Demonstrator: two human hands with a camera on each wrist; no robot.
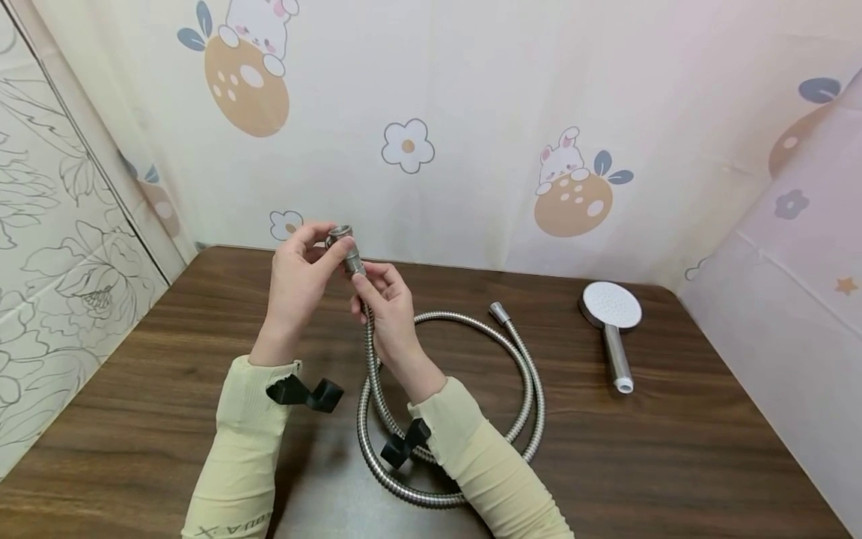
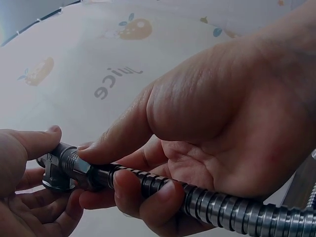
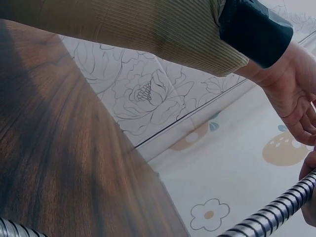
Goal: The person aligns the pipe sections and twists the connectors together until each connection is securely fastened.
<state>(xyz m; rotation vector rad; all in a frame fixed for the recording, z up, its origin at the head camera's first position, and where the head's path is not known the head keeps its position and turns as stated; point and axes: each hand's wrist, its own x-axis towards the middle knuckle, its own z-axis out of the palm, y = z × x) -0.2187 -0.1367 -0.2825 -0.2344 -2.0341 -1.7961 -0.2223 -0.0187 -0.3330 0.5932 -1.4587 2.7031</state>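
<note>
A silver metal pipe fitting with a side outlet (image 2: 58, 181) is raised above the far part of the table. My left hand (image 1: 294, 281) grips its upper end (image 1: 340, 232) between thumb and fingers. Just below, my right hand (image 1: 393, 318) pinches the joint where the fitting meets a ribbed metal shower hose (image 1: 372, 352), its fingers curled round the hose end. In the left wrist view the nut (image 2: 91, 175) sits against the right thumb. Most of the hose lies looped on the table, partly hidden under my right forearm. Its free end (image 1: 498, 311) has a smooth metal cone.
A shower head (image 1: 611, 305) with a white face and silver handle lies at the right of the dark wooden table (image 1: 680, 442). Patterned curtains (image 1: 471, 195) stand behind the table and along its sides. Black wrist cameras (image 1: 306, 393) stick out from both sleeves.
</note>
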